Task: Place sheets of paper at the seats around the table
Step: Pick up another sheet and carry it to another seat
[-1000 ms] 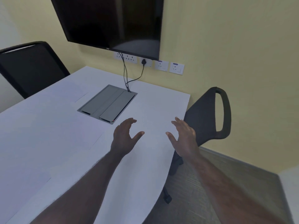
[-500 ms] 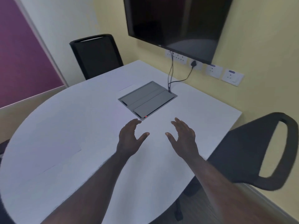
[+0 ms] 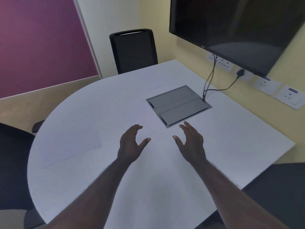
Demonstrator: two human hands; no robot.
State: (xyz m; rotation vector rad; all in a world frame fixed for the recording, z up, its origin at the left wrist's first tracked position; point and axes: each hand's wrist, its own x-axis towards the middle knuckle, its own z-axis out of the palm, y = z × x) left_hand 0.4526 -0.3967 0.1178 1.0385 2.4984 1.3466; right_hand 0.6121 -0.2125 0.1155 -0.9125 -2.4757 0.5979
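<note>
Both hands hover empty over the white worktop just short of the grey cable hatch, the left hand and right hand with fingers spread and loosely curved, holding nothing. Over the past second the view has swung left: the wall screen has slid toward the right edge, and a black chair beyond the hatch and a dark chair at far left have come into sight. One sheet of paper lies flat left of the hatch, at that far-left seat; faint edges near the hatch suggest further sheets, though white on white leaves this uncertain. The glance reads as a check on which seats are served.
</note>
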